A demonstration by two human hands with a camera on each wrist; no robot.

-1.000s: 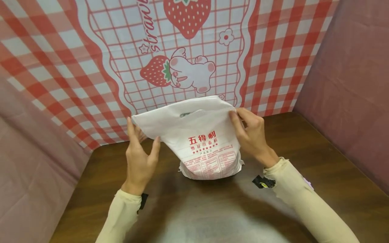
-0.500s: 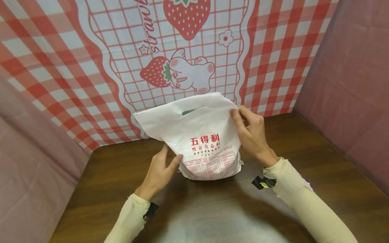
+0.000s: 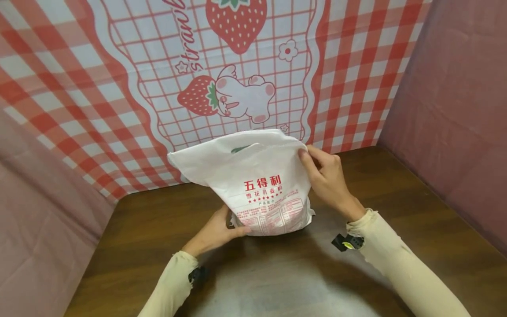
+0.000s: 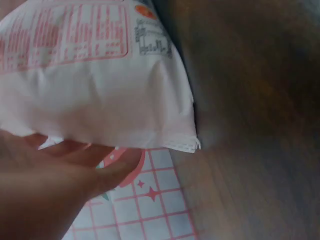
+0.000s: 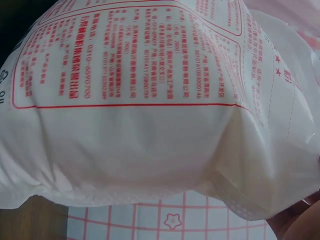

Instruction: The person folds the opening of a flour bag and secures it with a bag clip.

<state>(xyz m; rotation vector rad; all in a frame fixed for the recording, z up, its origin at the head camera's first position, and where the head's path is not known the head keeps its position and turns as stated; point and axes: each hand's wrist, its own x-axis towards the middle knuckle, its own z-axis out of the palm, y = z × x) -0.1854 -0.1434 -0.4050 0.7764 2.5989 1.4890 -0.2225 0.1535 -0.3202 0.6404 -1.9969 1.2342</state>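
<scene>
A white flour bag (image 3: 253,171) with red Chinese print stands on the table, its wide top flap with a cut-out handle slot leaning toward the backdrop. My right hand (image 3: 326,178) pinches the bag's upper right edge, thumb in front. Low on the left side, my left hand (image 3: 215,231) holds the bag with its thumb across the front near the base; its other fingers are hidden behind. In the left wrist view, the fingers (image 4: 100,175) lie along the bag's edge. Only a bit of the right hand (image 5: 300,225) shows at the corner of the right wrist view.
The brown wooden table (image 3: 154,220) runs around the bag. Right behind it rises a red-and-white checked cloth (image 3: 352,88) with strawberry pictures. Pink curtains (image 3: 451,110) close off both sides.
My left hand has come down from the bag's upper left corner to its lower left side and taken hold there. The right hand keeps its grip at the upper right edge.
</scene>
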